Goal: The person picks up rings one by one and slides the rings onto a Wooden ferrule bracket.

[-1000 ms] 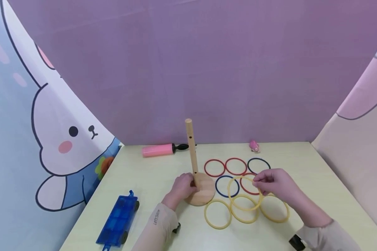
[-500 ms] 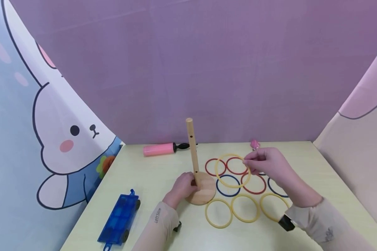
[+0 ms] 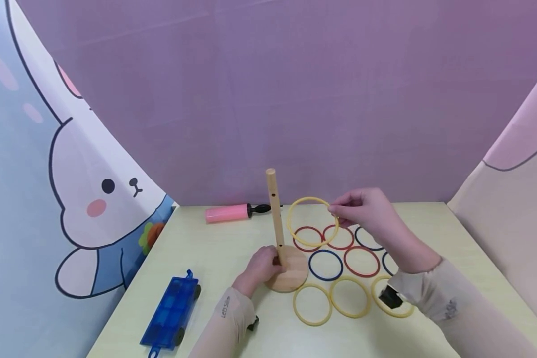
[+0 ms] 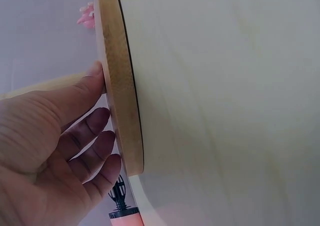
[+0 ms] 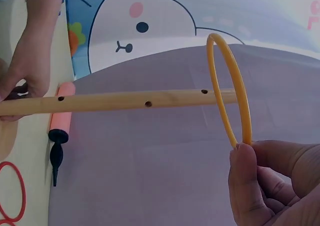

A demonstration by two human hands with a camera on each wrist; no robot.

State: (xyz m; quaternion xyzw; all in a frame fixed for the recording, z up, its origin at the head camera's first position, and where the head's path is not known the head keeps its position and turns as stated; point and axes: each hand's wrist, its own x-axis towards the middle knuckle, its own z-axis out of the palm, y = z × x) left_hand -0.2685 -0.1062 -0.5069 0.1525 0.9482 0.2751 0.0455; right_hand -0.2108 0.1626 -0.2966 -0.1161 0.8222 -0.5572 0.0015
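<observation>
A wooden peg (image 3: 275, 211) stands upright on a round wooden base (image 3: 297, 271). My left hand (image 3: 260, 265) grips the foot of this peg, thumb tip at the base in the left wrist view. My right hand (image 3: 368, 211) pinches a yellow ring (image 5: 241, 86) between thumb and index finger. In the head view that ring hangs raised, just right of the peg's upper half. From the right wrist, the peg's top overlaps the ring's opening. Below lie loose rings on the table: red (image 3: 362, 276) and blue (image 3: 325, 280) behind, yellow (image 3: 312, 325) in front.
A pink hand pump (image 3: 226, 213) with a black nozzle lies at the table's back edge. On the left sits a blue toy wagon (image 3: 170, 313). A small pink toy (image 4: 87, 16) shows past the base. Purple cloth (image 3: 268, 99) hangs behind the table (image 3: 237, 241).
My right hand has lifted the yellow ring from low over the table rings up and leftward toward the peg's upper part. The left hand stays at the peg's foot.
</observation>
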